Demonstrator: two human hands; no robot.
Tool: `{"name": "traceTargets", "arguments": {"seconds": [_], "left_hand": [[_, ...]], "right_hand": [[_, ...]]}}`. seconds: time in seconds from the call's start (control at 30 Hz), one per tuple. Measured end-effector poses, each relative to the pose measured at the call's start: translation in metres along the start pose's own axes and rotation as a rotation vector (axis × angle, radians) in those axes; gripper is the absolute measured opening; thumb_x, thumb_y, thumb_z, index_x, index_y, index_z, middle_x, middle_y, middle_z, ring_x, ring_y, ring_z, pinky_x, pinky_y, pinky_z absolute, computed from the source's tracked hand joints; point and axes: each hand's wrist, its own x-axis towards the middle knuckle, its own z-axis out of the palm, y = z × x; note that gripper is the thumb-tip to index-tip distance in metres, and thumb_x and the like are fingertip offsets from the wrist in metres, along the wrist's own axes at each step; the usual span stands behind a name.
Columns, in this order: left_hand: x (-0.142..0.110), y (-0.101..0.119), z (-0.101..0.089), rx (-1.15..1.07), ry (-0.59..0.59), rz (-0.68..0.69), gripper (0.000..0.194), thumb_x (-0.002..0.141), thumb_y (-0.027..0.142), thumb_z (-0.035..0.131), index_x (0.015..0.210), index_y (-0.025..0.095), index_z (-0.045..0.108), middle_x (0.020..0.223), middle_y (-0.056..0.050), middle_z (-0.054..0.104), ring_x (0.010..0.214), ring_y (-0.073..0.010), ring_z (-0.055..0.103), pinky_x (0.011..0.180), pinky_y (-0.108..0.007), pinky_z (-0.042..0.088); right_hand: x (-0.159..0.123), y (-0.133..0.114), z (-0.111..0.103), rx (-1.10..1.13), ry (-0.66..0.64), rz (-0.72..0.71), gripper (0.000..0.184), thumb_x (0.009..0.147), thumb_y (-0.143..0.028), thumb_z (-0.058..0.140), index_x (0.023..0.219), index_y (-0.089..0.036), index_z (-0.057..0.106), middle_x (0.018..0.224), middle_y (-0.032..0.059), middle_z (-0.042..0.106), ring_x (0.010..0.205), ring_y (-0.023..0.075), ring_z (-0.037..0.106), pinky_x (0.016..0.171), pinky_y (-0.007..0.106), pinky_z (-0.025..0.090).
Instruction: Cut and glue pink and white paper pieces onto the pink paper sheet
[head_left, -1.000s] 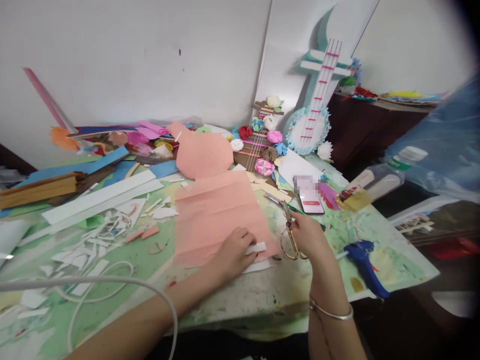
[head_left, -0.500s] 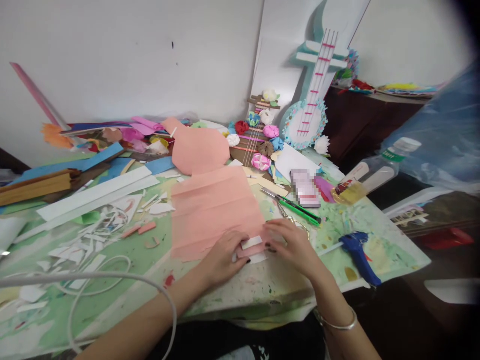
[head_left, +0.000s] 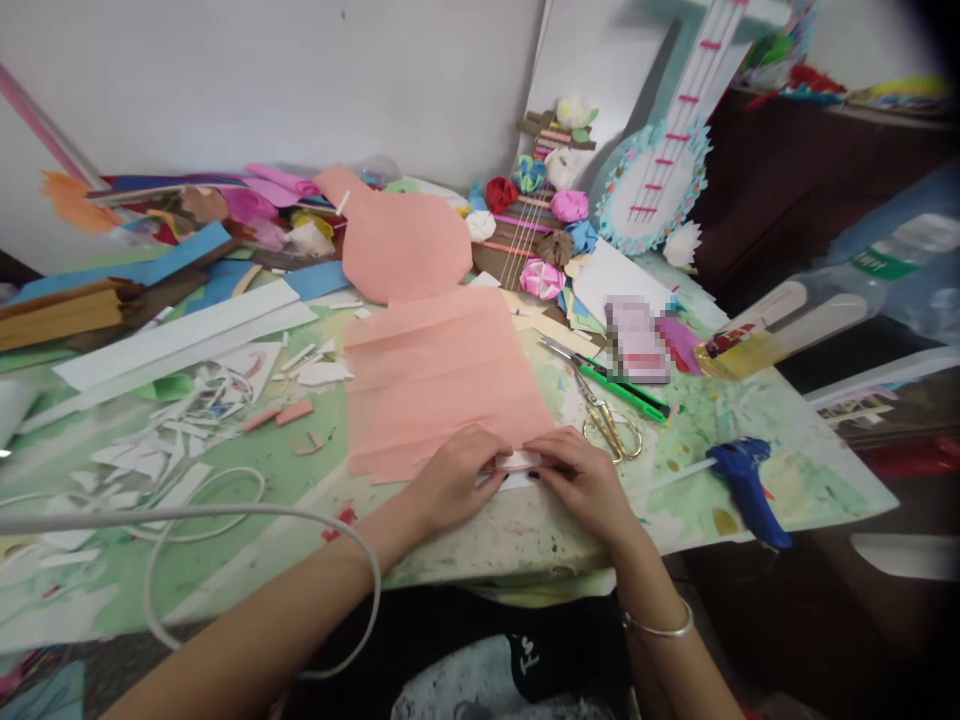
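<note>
On table (head_left: 480, 545), left hand (head_left: 463, 478) and right hand (head_left: 581, 482) pinching white strip (head_left: 520, 460), bottle label (head_left: 885, 263) unreadable

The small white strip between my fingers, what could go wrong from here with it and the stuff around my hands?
Your left hand and right hand hold the white strip by the fingertips, so it could slip or bend. The green craft knife's blade looks extended beside the scissors; reaching for those might bring fingers near it. The white cable passes in front of your left forearm in this view and might snag.
</note>
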Motion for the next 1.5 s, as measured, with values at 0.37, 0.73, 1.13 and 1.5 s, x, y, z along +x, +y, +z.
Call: {"name": "traceTargets", "arguments": {"seconds": [0.37, 0.73, 1.13, 1.5], "left_hand": [[0.000, -0.004, 0.000, -0.020, 0.024, 0.057, 0.013, 0.087, 0.015, 0.052, 0.084, 0.016, 0.064, 0.088, -0.008, 0.068, 0.085, -0.0189, 0.060, 0.079, -0.033, 0.049], [0.001, 0.000, -0.008, -0.077, -0.031, -0.032, 0.018, 0.085, 0.011, 0.048, 0.088, 0.017, 0.065, 0.089, -0.007, 0.069, 0.084, -0.0177, 0.060, 0.080, -0.032, 0.047], [0.007, -0.003, -0.020, -0.247, 0.073, -0.245, 0.021, 0.083, 0.014, 0.049, 0.091, 0.017, 0.067, 0.091, -0.005, 0.072, 0.084, -0.0162, 0.066, 0.078, -0.029, 0.052], [-0.025, -0.037, -0.070, 0.144, 0.078, -0.204, 0.026, 0.080, 0.025, 0.056, 0.103, 0.017, 0.065, 0.115, -0.011, 0.068, 0.114, -0.0266, 0.059, 0.099, -0.045, 0.045]], "right_hand": [[0.001, -0.001, 0.000, 0.086, 0.042, 0.051, 0.018, 0.088, -0.014, 0.056, 0.091, -0.022, 0.071, 0.098, 0.0058, 0.072, 0.095, 0.0189, 0.063, 0.087, 0.038, 0.050], [0.001, -0.006, -0.005, 0.019, -0.052, -0.006, 0.005, 0.079, -0.017, 0.068, 0.081, -0.022, 0.067, 0.110, 0.0072, 0.067, 0.108, 0.0234, 0.056, 0.095, 0.045, 0.044], [-0.004, -0.026, -0.028, -0.203, 0.606, 0.432, 0.008, 0.082, -0.027, 0.061, 0.081, -0.020, 0.063, 0.085, 0.0060, 0.069, 0.069, 0.0191, 0.063, 0.064, 0.033, 0.051], [0.006, -0.006, -0.021, -0.289, 0.080, -0.054, 0.021, 0.081, -0.018, 0.063, 0.100, -0.025, 0.067, 0.108, 0.0095, 0.063, 0.105, 0.0272, 0.055, 0.090, 0.048, 0.045]]}}
